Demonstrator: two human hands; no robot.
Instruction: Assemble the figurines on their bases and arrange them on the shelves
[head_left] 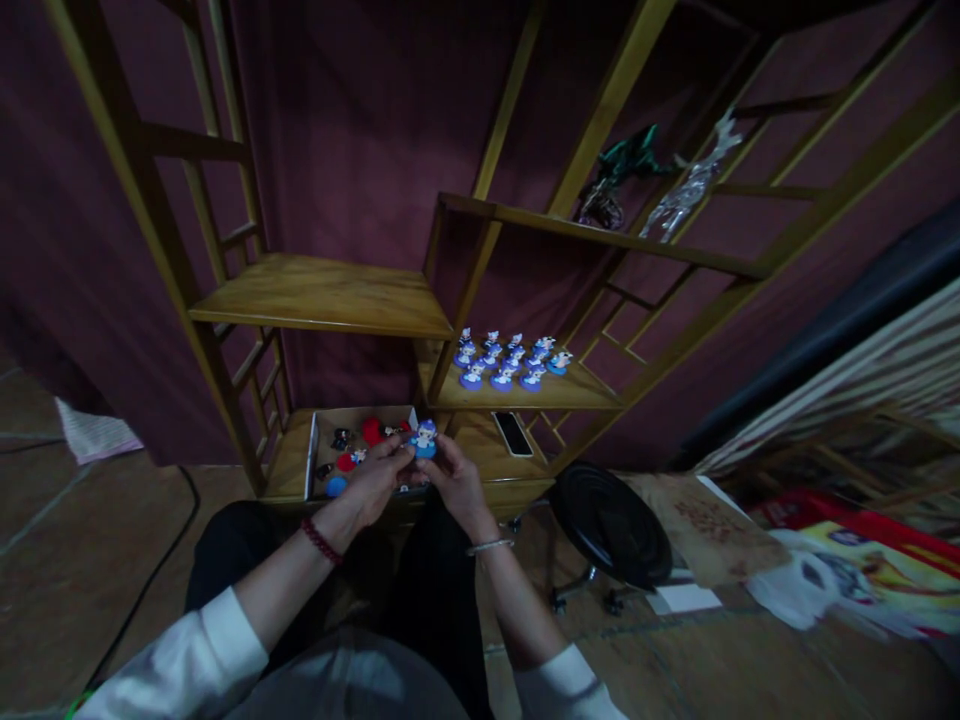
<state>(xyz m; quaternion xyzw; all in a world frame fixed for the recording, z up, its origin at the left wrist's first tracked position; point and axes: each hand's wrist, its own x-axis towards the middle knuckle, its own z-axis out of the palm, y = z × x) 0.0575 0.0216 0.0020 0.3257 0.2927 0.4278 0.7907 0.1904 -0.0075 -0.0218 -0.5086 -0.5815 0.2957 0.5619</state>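
Wooden shelving, 1 phone, left hand, right hand, fingers of both clamped on 1 blue-based figurine

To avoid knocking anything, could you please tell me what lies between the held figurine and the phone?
In the head view, between the held figurine and phone come the right hand and a stretch of wooden lower shelf.

A phone with a dark screen lies on the lowest shelf, while a glassy deer stands beside a dark green ornament on the upper shelf, a purple curtain behind them. On the floor to the right are a round black stool, a flat brown board, a plastic bag and a red-and-yellow package. At left, a black cable curves near a pale cloth.
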